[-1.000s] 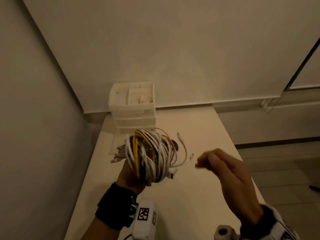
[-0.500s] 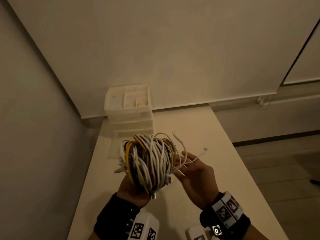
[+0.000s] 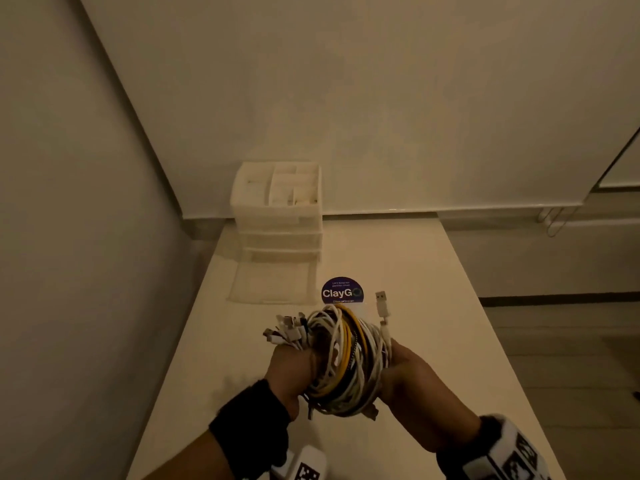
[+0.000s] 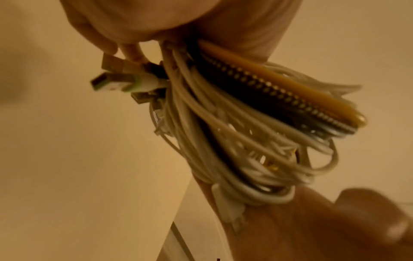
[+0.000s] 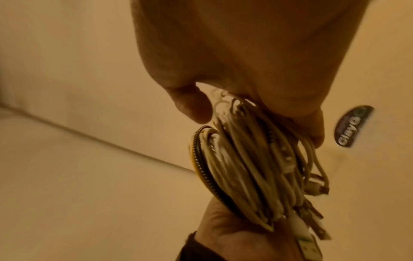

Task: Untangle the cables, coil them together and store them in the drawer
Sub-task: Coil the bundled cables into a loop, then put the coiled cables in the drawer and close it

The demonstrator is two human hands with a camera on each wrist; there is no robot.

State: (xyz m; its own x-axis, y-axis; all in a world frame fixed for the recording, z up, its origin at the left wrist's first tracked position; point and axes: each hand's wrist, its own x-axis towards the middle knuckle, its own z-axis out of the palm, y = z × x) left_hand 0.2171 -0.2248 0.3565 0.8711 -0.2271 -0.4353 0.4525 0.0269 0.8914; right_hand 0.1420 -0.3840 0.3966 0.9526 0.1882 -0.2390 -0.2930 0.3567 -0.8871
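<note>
A coil of white, yellow and black cables (image 3: 346, 358) hangs above the table between both hands. My left hand (image 3: 294, 365) grips its left side, where several plugs (image 3: 284, 330) stick out. My right hand (image 3: 405, 372) grips the right side, and one white USB plug (image 3: 382, 303) pokes up past it. The left wrist view shows the cable coil (image 4: 257, 127) held at the top by my left hand (image 4: 156, 21). In the right wrist view my right hand (image 5: 245, 74) pinches the cable coil (image 5: 257, 167). The white drawer unit (image 3: 278, 216) stands at the table's far end, its lowest drawer (image 3: 273, 282) pulled out.
A round dark ClayGo sticker (image 3: 342, 292) lies on the table (image 3: 433, 306) just beyond the coil. A wall runs close along the table's left side. The floor drops away past the table's right edge (image 3: 485, 317).
My right hand, apart from the coil a second ago, came in with a loose cable end and now grips the coil's right side. The coil has dropped lower and the view tilted down.
</note>
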